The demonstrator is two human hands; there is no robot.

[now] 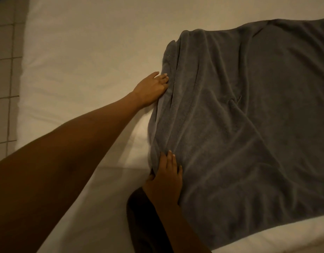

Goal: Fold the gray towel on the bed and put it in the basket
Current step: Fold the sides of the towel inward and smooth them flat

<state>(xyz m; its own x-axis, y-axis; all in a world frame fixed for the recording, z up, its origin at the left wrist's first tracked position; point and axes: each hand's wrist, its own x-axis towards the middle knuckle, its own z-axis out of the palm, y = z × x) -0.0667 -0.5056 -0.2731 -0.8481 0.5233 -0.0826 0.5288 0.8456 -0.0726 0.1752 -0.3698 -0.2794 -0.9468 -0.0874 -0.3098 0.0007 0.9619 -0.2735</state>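
A large gray towel (pixel 248 110) lies spread over the right half of the white bed (pixel 81 57), with wrinkles and a rumpled fold along its left edge. My left hand (pixel 152 88) reaches out to that left edge, its fingers tucked against the cloth; how they hold it is hidden. My right hand (pixel 165 181) lies nearer to me on the same edge, fingers straight on top of the towel and thumb at its border. No basket is in view.
The bed's white sheet fills most of the view. A tiled floor (pixel 4 73) shows past the bed's left edge. The towel runs out of view at the right.
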